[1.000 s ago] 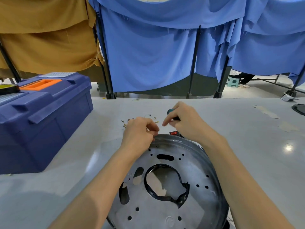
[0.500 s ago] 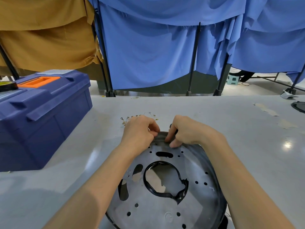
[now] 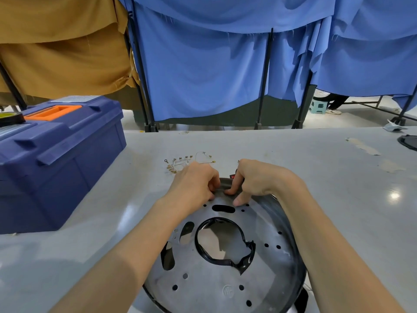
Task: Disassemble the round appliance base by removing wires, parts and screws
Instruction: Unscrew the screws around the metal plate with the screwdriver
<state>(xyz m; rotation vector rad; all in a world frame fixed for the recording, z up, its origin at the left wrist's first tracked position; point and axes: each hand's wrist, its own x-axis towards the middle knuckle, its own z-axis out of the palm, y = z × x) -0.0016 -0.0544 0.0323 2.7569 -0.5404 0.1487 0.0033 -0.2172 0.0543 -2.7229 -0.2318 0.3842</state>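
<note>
Base [image 3: 203,290] rim prob. in L hand [image 3: 193,185] & R hand [image 3: 259,179].

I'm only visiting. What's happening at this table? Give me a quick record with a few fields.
Work piece: round metal base with many holes and a large middle opening, on the grey table
Left: left hand grips the base's far rim
Right: right hand curls its fingers over the same rim, close beside the other
Loose parts: small screws and wires lying on the table just beyond the hands
Nearby: blue toolbox, lid closed, at the left
</note>
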